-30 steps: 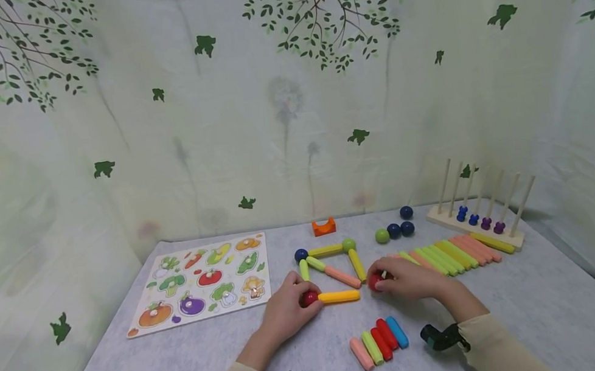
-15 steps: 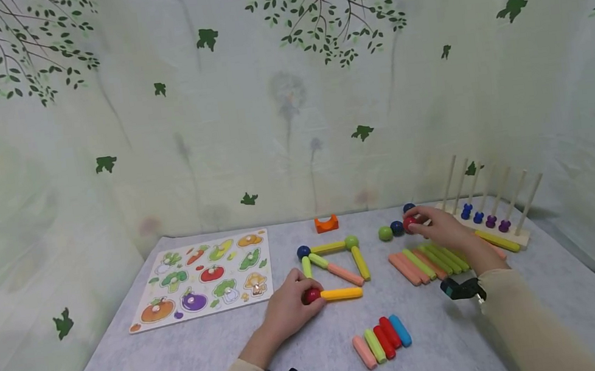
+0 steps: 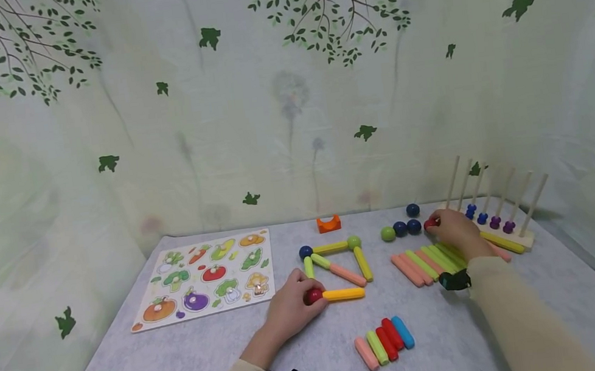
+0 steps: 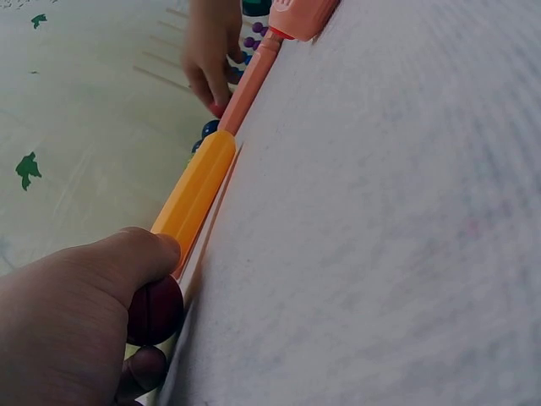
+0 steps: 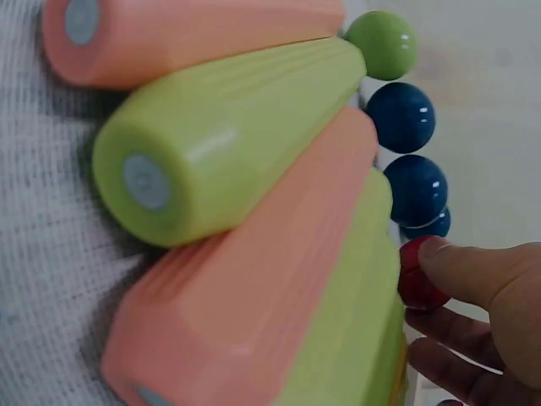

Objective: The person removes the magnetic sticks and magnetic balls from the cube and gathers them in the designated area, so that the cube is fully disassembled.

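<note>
In the head view my left hand (image 3: pixel 292 307) pinches a dark red ball (image 3: pixel 314 295) at the left end of a yellow-orange stick (image 3: pixel 345 294). The left wrist view shows the thumb over that ball (image 4: pixel 156 313). Far to the right, my right hand (image 3: pixel 457 233) holds another red ball (image 3: pixel 431 223) between thumb and fingers, at the right end of a row of blue balls (image 3: pixel 415 227) and a green ball (image 3: pixel 388 234). Beyond my left hand, sticks and balls form a partial frame, with a blue ball (image 3: pixel 306 252) and a green ball (image 3: pixel 354 242) at its far corners.
Pink and green sticks (image 3: pixel 419 266) lie side by side under my right forearm. Behind stands a peg rack (image 3: pixel 526 239) with beads. Short coloured sticks (image 3: pixel 385 341) lie in front. A vegetable puzzle board (image 3: pixel 198 282) is at left, an orange block (image 3: pixel 329 224) at the back.
My right hand has carried its red ball from beside the stick frame to the back right, past the blue balls, and then slightly lower. The left hand stays on its ball.
</note>
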A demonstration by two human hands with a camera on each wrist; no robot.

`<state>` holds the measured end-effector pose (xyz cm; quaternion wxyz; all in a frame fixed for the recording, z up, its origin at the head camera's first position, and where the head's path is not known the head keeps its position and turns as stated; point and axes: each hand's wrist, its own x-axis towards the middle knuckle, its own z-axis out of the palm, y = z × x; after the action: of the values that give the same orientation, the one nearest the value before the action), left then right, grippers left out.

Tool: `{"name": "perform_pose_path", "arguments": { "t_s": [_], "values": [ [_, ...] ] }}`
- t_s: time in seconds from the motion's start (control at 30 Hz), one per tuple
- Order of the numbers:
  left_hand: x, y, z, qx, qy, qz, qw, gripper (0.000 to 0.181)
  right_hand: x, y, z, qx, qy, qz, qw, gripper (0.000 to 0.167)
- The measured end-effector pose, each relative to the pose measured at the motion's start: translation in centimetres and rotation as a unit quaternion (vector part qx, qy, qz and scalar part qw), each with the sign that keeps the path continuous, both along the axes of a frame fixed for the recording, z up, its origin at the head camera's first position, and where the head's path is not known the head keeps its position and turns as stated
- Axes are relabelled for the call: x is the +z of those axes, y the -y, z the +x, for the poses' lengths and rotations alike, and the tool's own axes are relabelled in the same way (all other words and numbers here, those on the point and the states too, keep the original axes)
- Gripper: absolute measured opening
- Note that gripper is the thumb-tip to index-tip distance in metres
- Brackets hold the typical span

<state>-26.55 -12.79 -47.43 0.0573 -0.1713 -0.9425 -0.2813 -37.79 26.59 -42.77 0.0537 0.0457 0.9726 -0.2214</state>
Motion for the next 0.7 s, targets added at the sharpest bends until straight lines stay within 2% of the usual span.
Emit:
{"name": "perform_pose_path", "arguments": {
  "t_s": [0.23, 0.5, 0.7],
  "values": [
    [0.0, -0.1, -0.1, 0.000, -0.002, -0.001, 1.0000, 0.019, -0.2, 0.1, -0.1, -0.018, -0.016, 0.033, 0.9992, 0.045],
    [-0.2, -0.2, -0.1, 0.004, 0.002, -0.003, 1.0000, 0.018, 0.0, 0.5, 0.4, -0.038, -0.036, -0.007, 0.9986, 0.047],
    [-0.1, -0.1, 0.0, 0.003, 0.000, -0.002, 1.0000, 0.020, 0.4, 1.6, 1.7, -0.012, -0.087, -0.027, 0.9957, 0.040]
  ]
}}
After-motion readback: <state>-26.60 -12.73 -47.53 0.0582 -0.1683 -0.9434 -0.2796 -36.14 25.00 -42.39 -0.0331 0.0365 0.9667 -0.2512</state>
